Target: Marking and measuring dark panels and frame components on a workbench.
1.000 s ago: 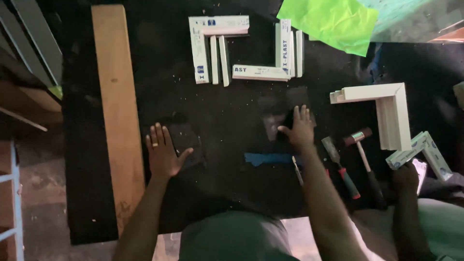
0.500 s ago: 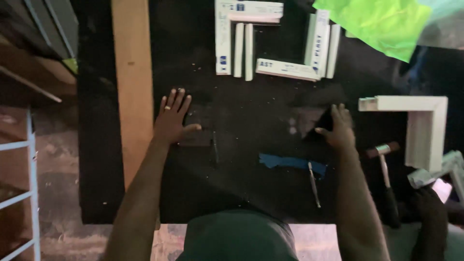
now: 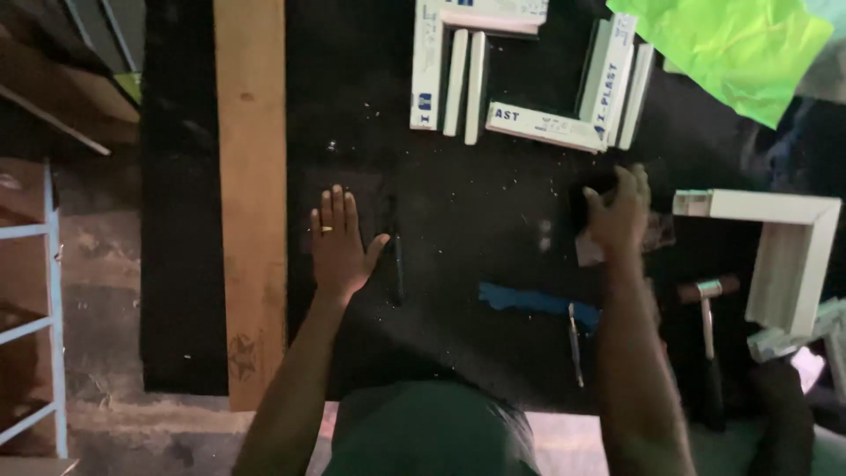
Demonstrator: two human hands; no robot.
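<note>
While the person leans over the black tabletop, the nearest stuff to them is a thin metal tool and a strip of blue tape lying right beside each other. Off to the right there's a hammer with a wooden head end. The left hand is pressed flat on the table, fingers spread wide, holding nothing, with a dark pen-like thing just beside the thumb. The right hand is curled around a small dark object, too blurry to say what it is. A wooden plank runs along the left. Further back sit white plastic frame corners, another white corner at right, and a green sheet at the far edge.
</note>
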